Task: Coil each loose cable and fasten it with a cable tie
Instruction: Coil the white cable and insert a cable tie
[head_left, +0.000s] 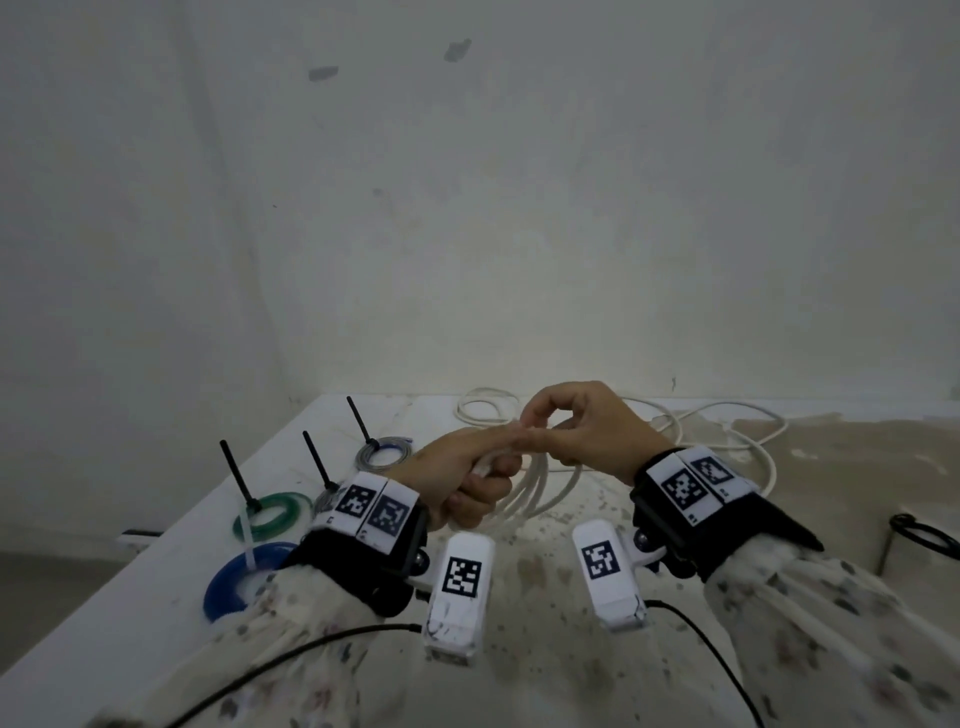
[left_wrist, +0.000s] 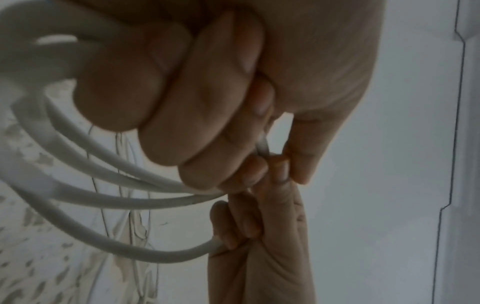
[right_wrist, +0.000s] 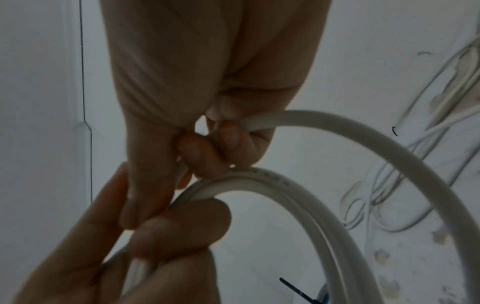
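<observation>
Above the table, my left hand (head_left: 480, 480) grips a coil of white cable (head_left: 543, 486) with all fingers curled round its loops (left_wrist: 85, 181). My right hand (head_left: 530, 422) meets it from the right. Its thumb and forefinger pinch a thin white strip (left_wrist: 262, 144), which looks like a cable tie, at the top of the coil beside my left forefinger. Its lower fingers (left_wrist: 221, 236) hook one strand of the cable (right_wrist: 350, 127). In the right wrist view the pinching fingertips (right_wrist: 197, 152) sit right above the bundle. The cable's tail (head_left: 727, 431) lies loose on the table behind.
Tied coils lie along the table's left edge: a grey one (head_left: 385, 452), a green one (head_left: 272, 512), a blue one (head_left: 236, 582). Black tie tails (head_left: 232, 470) stick up from some. A black object (head_left: 919, 535) sits at the far right. A pale wall stands behind the stained table (head_left: 545, 561).
</observation>
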